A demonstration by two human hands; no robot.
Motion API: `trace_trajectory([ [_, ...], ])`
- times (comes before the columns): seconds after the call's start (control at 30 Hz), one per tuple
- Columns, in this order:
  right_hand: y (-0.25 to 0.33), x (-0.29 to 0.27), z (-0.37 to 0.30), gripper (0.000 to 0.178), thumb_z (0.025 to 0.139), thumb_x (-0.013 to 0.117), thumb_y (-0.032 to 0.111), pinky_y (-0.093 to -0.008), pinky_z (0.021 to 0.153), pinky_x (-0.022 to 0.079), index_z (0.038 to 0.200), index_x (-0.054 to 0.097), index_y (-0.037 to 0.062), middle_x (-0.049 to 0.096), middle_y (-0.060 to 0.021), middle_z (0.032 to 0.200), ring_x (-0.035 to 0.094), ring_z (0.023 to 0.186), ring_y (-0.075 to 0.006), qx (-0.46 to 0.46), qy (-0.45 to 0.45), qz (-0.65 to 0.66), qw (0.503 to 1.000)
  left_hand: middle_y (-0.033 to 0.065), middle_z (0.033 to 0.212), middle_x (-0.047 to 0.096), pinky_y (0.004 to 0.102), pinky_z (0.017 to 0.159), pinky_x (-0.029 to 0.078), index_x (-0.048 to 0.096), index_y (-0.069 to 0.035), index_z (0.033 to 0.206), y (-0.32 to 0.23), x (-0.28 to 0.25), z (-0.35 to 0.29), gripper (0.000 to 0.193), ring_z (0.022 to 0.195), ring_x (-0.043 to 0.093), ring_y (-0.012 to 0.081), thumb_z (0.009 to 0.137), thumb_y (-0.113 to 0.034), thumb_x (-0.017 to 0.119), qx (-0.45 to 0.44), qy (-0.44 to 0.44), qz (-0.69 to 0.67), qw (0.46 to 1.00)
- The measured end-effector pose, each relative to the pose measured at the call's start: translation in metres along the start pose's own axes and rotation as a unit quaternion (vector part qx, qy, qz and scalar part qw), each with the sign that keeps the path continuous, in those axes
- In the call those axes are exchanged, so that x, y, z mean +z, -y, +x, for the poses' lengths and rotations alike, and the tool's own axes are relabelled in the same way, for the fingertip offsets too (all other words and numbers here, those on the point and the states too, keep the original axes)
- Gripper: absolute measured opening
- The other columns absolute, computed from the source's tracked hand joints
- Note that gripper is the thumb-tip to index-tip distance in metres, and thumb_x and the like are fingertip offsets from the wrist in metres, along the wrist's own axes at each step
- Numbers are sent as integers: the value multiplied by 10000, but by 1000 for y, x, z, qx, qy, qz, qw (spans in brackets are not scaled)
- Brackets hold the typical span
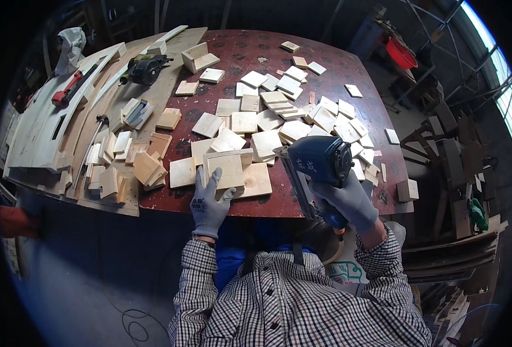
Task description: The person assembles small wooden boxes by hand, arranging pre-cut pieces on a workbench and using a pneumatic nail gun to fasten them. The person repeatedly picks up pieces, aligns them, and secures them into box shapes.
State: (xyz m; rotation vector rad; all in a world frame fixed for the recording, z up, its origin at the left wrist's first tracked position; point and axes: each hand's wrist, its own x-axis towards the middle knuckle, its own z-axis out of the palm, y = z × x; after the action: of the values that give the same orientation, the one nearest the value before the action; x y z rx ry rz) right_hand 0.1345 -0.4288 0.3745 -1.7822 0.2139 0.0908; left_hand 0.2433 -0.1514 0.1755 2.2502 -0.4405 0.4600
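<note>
My left hand [209,203], in a grey work glove, grips a small assembly of pale wooden boards [224,165] near the table's front edge. Its fingers lie against the boards' left side and the thumb is at the lower front. In my right hand [351,202], also gloved, is a dark blue nail gun [319,155], held by its handle. An air hose [339,234] runs down from the handle's lower end. The gun's long magazine slants to the left of that hand, apart from the held boards. Many loose square wooden pieces [267,141] lie heaped beyond both hands.
The red tabletop [227,46] carries the pieces. At left, a plywood sheet [125,194] holds stacked blocks, a hammer [102,120], a dark circular saw [146,69] and a red tool [66,92]. One block [407,191] stands at the right edge. A red basin [402,53] sits beyond.
</note>
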Motion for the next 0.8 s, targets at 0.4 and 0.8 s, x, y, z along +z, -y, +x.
trace_trajectory([
  [0.4, -5, 53, 92, 379, 916, 716, 310, -290, 742, 541, 1035, 728, -50, 702, -54, 828, 652, 748, -119, 17, 149, -201, 968, 330, 1525, 478, 460, 1014, 577, 622, -163, 1437, -1, -1, -5, 719, 1320, 592, 465, 777, -205, 903, -11, -5, -21, 1000],
  [0.8, -1, 56, 103, 354, 901, 718, 261, -309, 766, 547, 1091, 718, -37, 706, -60, 851, 654, 777, -131, 31, 161, -213, 963, 332, 1521, 485, 460, 1022, 576, 626, -191, 1437, 0, 3, -5, 719, 1337, 581, 469, 770, -216, 895, -30, -6, -34, 999],
])
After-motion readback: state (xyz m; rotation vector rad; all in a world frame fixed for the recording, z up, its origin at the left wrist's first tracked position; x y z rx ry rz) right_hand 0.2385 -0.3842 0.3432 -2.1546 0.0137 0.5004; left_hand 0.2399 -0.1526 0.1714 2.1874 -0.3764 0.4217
